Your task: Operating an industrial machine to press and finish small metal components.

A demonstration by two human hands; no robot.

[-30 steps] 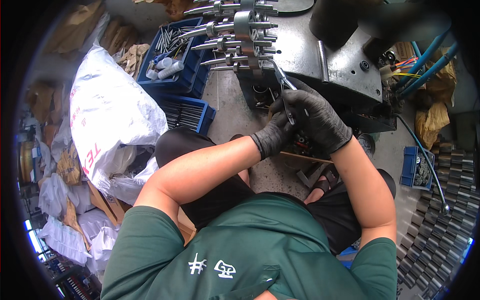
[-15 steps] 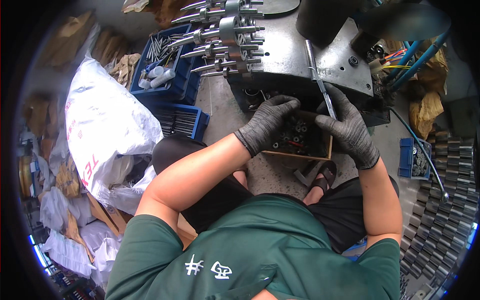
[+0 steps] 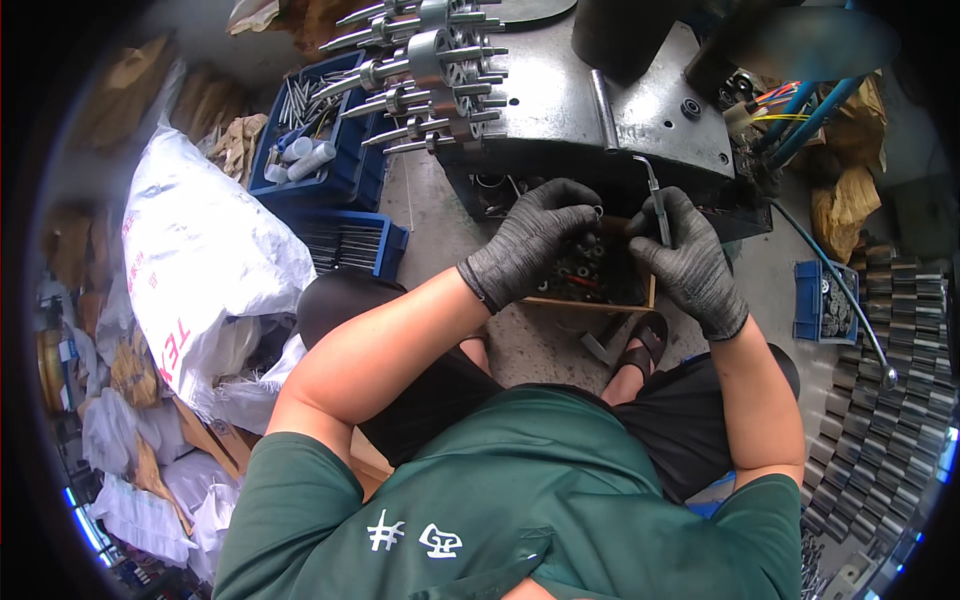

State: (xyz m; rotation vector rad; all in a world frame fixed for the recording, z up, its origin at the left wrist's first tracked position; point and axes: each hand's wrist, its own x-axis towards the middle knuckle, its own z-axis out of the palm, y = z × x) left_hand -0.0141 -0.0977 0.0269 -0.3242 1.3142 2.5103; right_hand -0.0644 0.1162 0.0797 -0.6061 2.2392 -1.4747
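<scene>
We take the small wooden box (image 3: pixel 640 297) of dark metal parts as our landmark; it sits on the floor between our knees, just in front of the grey machine (image 3: pixel 570 110).

Our left hand (image 3: pixel 530 240) is over the left half of the box, with the gloved fingers pressed together. It pinches a small ring-shaped part (image 3: pixel 597 211) at the fingertips, just above the far edge of the box.

Our right hand (image 3: pixel 685 260) is over the right half of the box, closed around a thin metal hook tool (image 3: pixel 655 200). The long axis of the tool runs away from us, toward the machine, and its bent tip points to the left.

So the ring lies just left of the tool tip, near but apart. The right hand is the nearer one to the tip.
</scene>
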